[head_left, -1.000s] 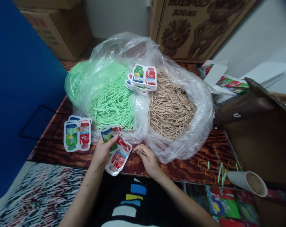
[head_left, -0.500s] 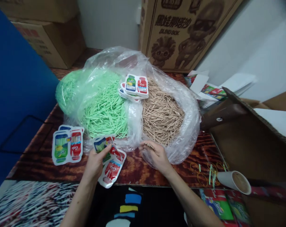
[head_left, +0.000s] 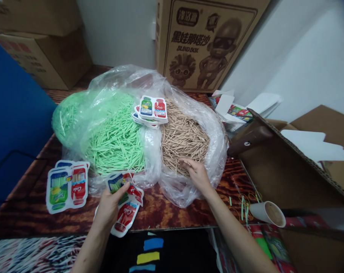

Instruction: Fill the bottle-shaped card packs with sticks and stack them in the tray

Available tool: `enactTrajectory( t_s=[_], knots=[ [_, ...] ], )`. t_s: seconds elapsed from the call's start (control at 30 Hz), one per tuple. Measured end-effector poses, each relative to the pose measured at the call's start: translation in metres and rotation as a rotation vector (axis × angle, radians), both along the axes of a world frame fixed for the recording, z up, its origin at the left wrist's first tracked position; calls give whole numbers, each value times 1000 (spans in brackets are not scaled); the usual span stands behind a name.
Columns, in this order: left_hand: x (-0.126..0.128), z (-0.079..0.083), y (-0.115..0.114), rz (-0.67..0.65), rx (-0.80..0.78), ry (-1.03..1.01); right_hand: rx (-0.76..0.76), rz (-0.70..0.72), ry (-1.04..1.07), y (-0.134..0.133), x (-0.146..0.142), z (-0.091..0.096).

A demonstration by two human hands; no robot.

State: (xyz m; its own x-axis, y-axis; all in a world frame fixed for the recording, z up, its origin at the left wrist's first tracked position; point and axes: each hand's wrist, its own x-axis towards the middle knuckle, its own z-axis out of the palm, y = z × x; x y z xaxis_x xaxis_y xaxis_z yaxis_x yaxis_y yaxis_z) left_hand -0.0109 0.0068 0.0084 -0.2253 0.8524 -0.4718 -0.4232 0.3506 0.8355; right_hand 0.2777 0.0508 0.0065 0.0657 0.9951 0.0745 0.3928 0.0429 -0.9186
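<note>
While the right hand (head_left: 199,176) reaches in at the near edge of the brown sticks (head_left: 186,136), its fingertips touching them and its fingers curled, I cannot tell whether that grip has any sticks in it. The left hand (head_left: 110,203) has a sure grip, thumb on top, on the held packs (head_left: 125,219), which fan out over the table (head_left: 166,212), nearer the person than the brown sticks and to their left. Green sticks (head_left: 116,142) lie to the left of the brown sticks, with clear plastic (head_left: 152,149) bunched between and around the two heaps. A stack (head_left: 154,108) of packs rests at the far left edge of the brown sticks; the laid packs (head_left: 58,189) are well to their left, and a cup (head_left: 267,213) lies on its side to their right, nearer the person.

Each brown stick looks light, thin and stiff, and would probably snap if bent; they cross every way, so a small bunch is best pinched lightly around the middle and evened at the ends. The held packs look light and glossy, likely slick and a little springy; a hold by the border, with the thumb flat, should keep them from sliding apart without creasing their windows.
</note>
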Motion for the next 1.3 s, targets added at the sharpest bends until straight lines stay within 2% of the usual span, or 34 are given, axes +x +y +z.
enactTrajectory(
  t_s=[0.1, 0.23, 0.5, 0.73, 1.1, 1.2, 1.3],
  knots=[
    [2, 1, 0, -9, 4, 6, -2, 22, 69, -6, -7, 9],
    [6, 3, -3, -29, 13, 6, 16, 119, 102, -16, -21, 18],
    [7, -2, -9, -78, 43, 61, 53, 265, 105, -24, -48, 20],
    [2, -10, -13, -138, 61, 132, 42, 305, 63, -25, -63, 16],
    [-2, -23, -16, -173, 56, 94, 1, 327, 38, -25, -76, 11],
    [-2, -22, -17, -193, 73, 150, -5, 328, 53, -25, -77, 9],
    [1, -14, -16, -257, 92, 238, -9, 324, 63, -26, -76, 9]
  ],
)
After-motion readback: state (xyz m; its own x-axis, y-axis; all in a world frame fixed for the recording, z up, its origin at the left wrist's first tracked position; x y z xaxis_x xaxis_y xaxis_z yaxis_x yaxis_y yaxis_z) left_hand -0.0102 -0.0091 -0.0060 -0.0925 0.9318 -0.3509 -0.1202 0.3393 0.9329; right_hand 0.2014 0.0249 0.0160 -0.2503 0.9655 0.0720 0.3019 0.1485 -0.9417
